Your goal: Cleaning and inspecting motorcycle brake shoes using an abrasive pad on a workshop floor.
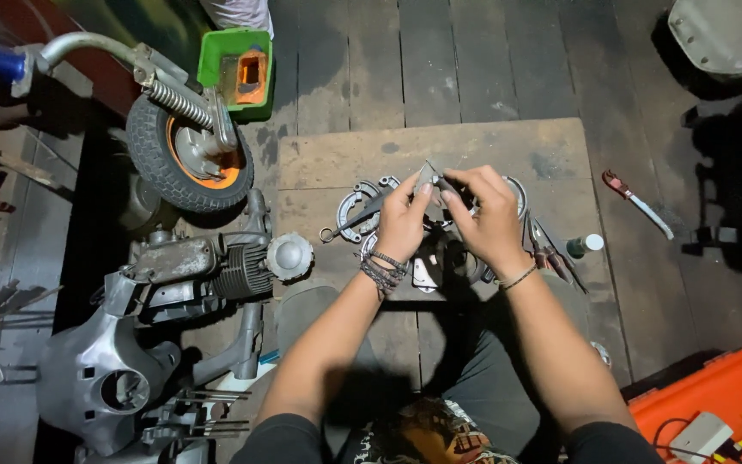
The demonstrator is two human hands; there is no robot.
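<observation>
Together, both hands pinched one small grey metal piece.
Left hand [401,225] and right hand [489,216] gripped the metal piece [427,176] at fingertip height above the brake shoes [362,202], seemingly for close inspection.

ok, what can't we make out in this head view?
- Small grey piece pinched between left hand and right hand: too small to tell its kind; fingers cover part.
- Dark parts on the wooden board under the wrists: hidden by both hands and shadow.
- Orange case: cut off by the lower right edge.
- Pale cover: cut off at the top right edge.
</observation>
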